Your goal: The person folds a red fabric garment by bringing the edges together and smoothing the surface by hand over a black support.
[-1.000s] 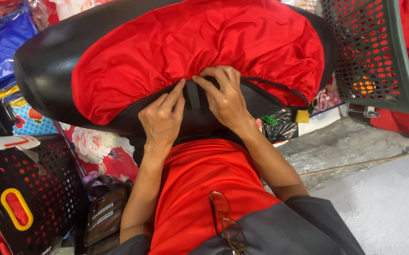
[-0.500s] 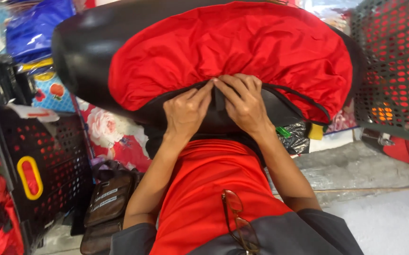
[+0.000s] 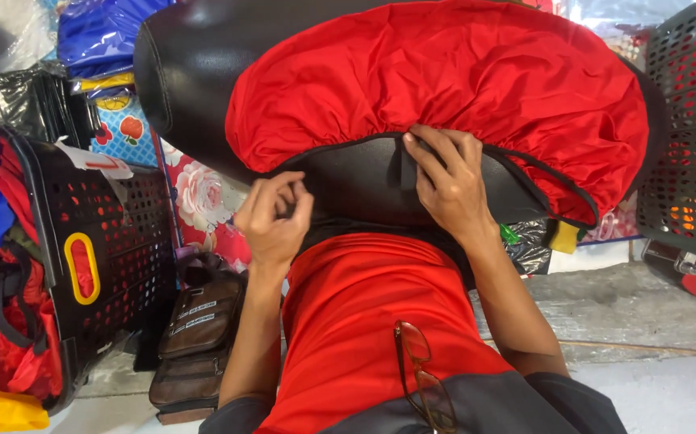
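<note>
1. a person's right hand (image 3: 451,186) stays pressed on the black seat (image 3: 195,64), fingers pinching the gathered hem of the red cover (image 3: 444,80) at a black strap (image 3: 409,167).
2. the left hand (image 3: 274,217), at the hem half a second ago, has come off and now hovers below the seat's near edge, fingers curled shut on nothing visible.
3. the cover remains stretched over most of the seat; a black perforated crate (image 3: 115,265) sits left of the seat.

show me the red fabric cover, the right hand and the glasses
red fabric cover (image 3: 444,80), head view, middle of the cloth
right hand (image 3: 448,189), head view, back of hand
brown-framed glasses (image 3: 422,378), head view, frame
</note>
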